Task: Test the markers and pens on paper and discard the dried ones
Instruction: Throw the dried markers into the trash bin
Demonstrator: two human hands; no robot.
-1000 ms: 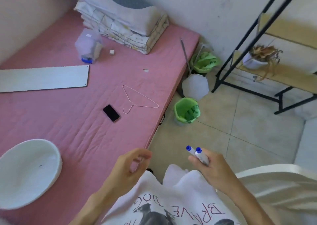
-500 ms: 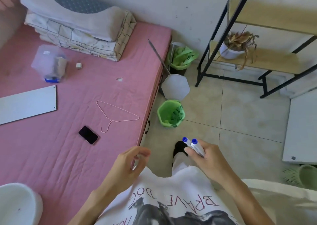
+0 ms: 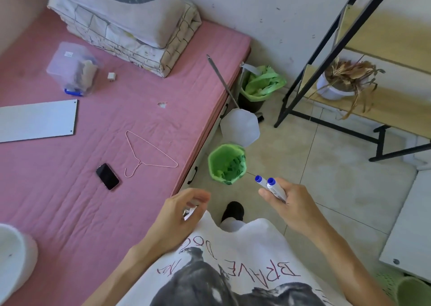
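the right hand (image 3: 288, 203) pinches two blue-capped markers (image 3: 270, 186) near the small green bin (image 3: 227, 164), left hand (image 3: 179, 212) loosely curled; a careless toss could miss onto the floor (image 3: 326, 177)

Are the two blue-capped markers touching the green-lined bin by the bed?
Apart. The head view shows the right hand gripping both blue-capped markers, with bare floor tile visible between their caps and the green-lined bin.

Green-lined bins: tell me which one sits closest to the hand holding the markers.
The small bin beside the mattress edge, just ahead of the right hand. The other green-lined bin stands farther back by the wall.
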